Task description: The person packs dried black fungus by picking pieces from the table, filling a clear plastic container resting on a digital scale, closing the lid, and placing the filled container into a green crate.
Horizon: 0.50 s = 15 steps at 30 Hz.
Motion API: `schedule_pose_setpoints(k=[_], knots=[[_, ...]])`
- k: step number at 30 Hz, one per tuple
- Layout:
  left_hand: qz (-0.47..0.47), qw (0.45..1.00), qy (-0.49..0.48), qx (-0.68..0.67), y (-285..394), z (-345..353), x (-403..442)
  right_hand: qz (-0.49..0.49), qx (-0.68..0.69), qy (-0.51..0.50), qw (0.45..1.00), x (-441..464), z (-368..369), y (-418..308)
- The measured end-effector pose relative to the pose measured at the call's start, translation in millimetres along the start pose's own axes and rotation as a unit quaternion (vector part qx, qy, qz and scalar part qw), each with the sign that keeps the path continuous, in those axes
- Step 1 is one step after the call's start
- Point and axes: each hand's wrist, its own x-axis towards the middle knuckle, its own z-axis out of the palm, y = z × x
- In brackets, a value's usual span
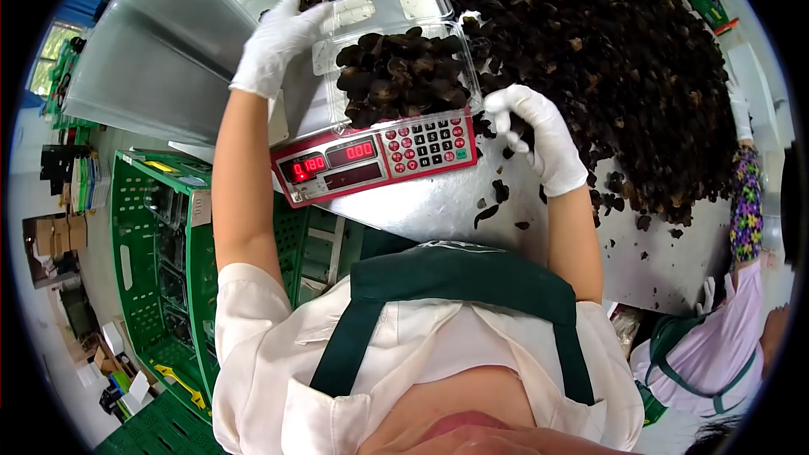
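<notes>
A clear plastic box (474,76) full of dark wood ear mushrooms (400,76) rests on a red and silver digital scale (379,156). The scale's red display reads 0.180 and 0.00. The box's clear lid (388,2) is folded back, away from me. My left hand (278,44), in a white glove, is at the lid's left side with thumb and fingers apart; whether it touches the lid I cannot tell. Just right of the box is my gloved right hand (539,136), its fingers loosely bent and the thumb apart from them. Dark mushroom shows beside those fingers.
A large heap of wood ears (590,59) covers much of the metal table (404,206). Grey panels (156,50) stand at the left. A green crate (160,261) below them holds clear boxes. At right, a co-worker's patterned sleeve (747,202) reaches beside the heap.
</notes>
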Motion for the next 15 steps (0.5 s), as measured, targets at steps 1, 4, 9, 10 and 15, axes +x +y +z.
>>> schedule_pose_setpoints(k=[1,4,9,10,15], knots=[[-0.017,0.999,-0.037,-0.014,-4.9,8.6,6.9,0.011,-0.011,-0.024,1.000,0.0,-0.5,5.7],[0.072,0.976,0.007,-0.207,-8.8,22.3,7.1,0.018,-0.084,-0.059,0.995,-4.7,-2.7,10.7],[0.112,0.952,0.041,-0.283,20.0,-5.1,-60.8,0.022,-0.109,-0.073,0.991,-4.8,-11.0,9.0],[0.153,0.968,0.041,-0.195,24.1,-10.5,-78.1,-0.011,-0.112,-0.076,0.991,-3.7,-9.6,6.0],[0.224,0.973,0.027,-0.055,32.3,-4.0,-144.8,-0.056,-0.145,-0.087,0.984,8.6,1.3,4.9]])
